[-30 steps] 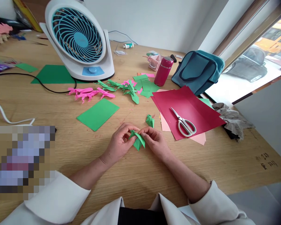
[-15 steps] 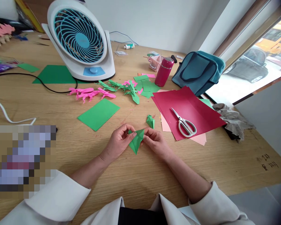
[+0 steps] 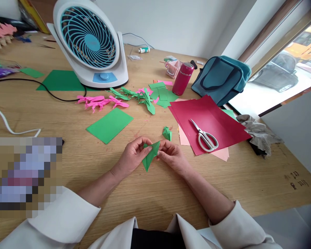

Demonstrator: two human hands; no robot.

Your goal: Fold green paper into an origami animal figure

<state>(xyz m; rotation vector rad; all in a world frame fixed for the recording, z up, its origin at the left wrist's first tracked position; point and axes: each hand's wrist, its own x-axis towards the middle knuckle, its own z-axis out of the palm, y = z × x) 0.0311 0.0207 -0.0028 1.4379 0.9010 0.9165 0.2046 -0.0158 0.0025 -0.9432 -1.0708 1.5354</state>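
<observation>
Head view: left grip (image 3: 132, 155) and right grip (image 3: 173, 157) pinch green paper (image 3: 150, 157), folded piece (image 3: 167, 133) just beyond, scissors (image 3: 202, 132) at right.

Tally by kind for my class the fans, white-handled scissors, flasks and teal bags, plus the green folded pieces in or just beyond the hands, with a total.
Fan: 1
White-handled scissors: 1 pair
Flask: 1
Teal bag: 1
Green folded pieces: 2, one held in the left hand and right hand, one lying just beyond them
Total: 6
</observation>
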